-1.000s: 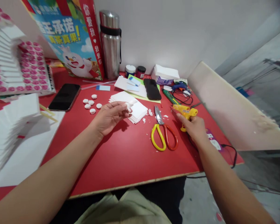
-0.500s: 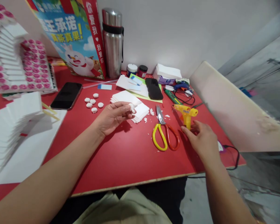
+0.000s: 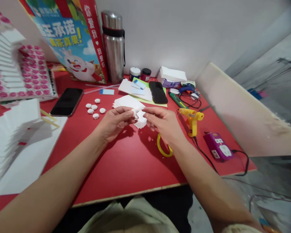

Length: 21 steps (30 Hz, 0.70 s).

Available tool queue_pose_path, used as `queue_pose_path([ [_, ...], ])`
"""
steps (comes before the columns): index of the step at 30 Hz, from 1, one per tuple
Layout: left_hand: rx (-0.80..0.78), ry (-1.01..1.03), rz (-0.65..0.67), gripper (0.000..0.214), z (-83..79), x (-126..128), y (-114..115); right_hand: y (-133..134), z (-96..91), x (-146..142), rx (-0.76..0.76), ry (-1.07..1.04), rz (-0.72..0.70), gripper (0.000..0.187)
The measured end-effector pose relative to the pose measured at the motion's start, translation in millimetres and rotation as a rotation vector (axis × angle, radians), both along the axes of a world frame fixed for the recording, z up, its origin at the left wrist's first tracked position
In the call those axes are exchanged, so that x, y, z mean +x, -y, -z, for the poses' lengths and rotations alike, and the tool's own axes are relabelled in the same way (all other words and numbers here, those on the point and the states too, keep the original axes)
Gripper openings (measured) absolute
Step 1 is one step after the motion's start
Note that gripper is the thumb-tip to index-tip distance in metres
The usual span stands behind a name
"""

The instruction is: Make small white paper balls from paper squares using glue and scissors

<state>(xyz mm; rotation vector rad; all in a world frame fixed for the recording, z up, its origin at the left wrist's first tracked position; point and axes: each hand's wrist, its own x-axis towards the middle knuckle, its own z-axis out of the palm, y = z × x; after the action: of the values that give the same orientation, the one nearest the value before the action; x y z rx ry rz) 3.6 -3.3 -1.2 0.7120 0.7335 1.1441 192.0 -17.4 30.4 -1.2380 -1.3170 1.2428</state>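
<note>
Small white piece (image 3: 135, 112), soft-looking and crumpled, sits just above the near corner of the stack of white square sheets (image 3: 126, 101), pinched between thumb and fingertips of the left hand (image 3: 113, 122). The right hand (image 3: 163, 123) meets it, thumb and forefinger closed on its other side. Left of the stack lie five white round discs (image 3: 94, 108) (small, button-like). Right of the stack stands one yellow plastic glue gun (image 3: 192, 120).

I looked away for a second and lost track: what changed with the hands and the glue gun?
The right hand let go of the yellow plastic glue gun, left standing on the red table, and moved left to the small white piece pinched in the left hand. The left hand kept its grip and place.
</note>
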Motion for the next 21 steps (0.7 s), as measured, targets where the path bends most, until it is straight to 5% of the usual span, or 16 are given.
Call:
queue_pose_path([
  [6, -0.028, 0.003, 0.026, 0.026, 4.8, 0, -1, -3, 17.0, -16, -0.048, -0.297, -0.013, 0.021],
  [21, 0.014, -0.042, 0.049, 0.025, 7.3, 3, 1, 5, 20.6, -15, 0.041, -0.317, -0.033, 0.014],
])
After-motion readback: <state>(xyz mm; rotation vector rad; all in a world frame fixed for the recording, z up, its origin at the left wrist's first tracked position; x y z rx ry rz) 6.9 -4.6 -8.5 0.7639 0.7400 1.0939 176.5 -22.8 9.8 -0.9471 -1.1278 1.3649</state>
